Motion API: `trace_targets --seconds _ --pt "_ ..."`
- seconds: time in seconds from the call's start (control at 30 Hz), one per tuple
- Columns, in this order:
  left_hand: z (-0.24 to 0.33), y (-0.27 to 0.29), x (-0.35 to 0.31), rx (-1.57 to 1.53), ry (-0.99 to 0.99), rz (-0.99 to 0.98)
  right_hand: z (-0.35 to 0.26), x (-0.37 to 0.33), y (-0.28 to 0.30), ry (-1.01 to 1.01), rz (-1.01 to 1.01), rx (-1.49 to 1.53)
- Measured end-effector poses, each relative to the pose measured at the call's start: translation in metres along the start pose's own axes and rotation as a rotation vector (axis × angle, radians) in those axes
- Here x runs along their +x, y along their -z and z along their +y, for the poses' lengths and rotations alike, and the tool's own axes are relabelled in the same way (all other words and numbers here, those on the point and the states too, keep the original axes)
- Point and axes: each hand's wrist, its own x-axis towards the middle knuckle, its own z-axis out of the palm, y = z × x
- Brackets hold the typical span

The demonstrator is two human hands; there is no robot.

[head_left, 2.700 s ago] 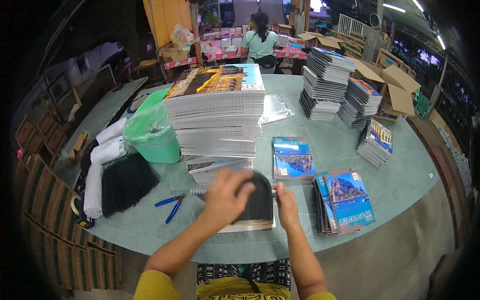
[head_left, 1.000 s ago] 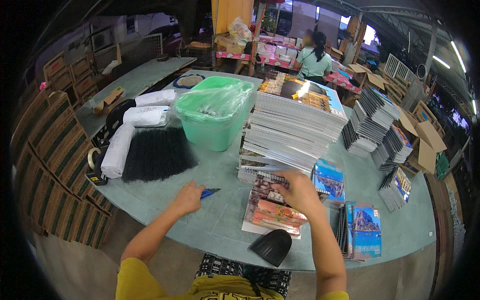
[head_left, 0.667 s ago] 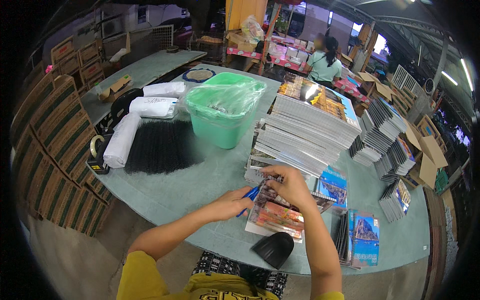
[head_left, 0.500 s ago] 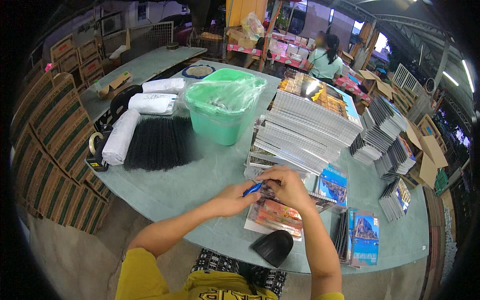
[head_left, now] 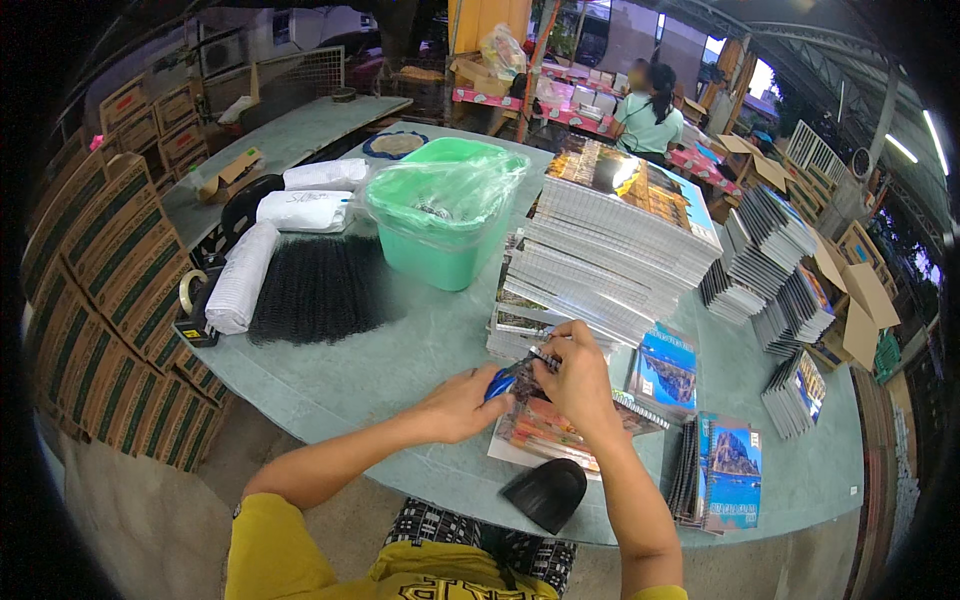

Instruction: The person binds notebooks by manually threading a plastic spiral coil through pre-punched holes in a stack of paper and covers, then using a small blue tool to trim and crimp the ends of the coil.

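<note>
My left hand [head_left: 455,408] is closed around a small blue-handled hand tool [head_left: 499,384], probably pliers or cutters; its jaws are hard to make out. Against the tool's tip, my right hand [head_left: 578,375] pinches the far-left end of a spiral-bound notebook [head_left: 640,412], whose coil runs out to the right beneath my wrist. Under it lies a notebook or printed sheet with an orange-red picture [head_left: 545,435]. Closer to me rests a rounded black object [head_left: 547,495]. Just beyond my hands rises a tall stack of notebooks [head_left: 610,270].
Blue-covered notebooks [head_left: 667,372] lie right of my hands, more [head_left: 733,470] near the front edge. A green bin with a plastic liner [head_left: 445,250], black coils [head_left: 318,290] and white rolls [head_left: 243,278] occupy the left. Cartons [head_left: 110,300] are piled beside the table. A person [head_left: 648,125] sits beyond.
My right hand has shifted slightly up and right at the coil's end, and the notebook has tilted with it. My left hand keeps hold of the blue tool, now turned a little more upright.
</note>
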Motion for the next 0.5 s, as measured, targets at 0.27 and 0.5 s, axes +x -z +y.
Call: trace_targets --seconds 0.27,0.5 --pt "0.01 0.013 0.016 -0.64 -0.014 0.309 -0.015 -0.006 0.0 0.227 -0.164 0.033" --pt "-0.016 0.088 0.066 -0.027 0.105 0.569 0.015 -0.033 0.036 0.037 -0.205 -0.421"
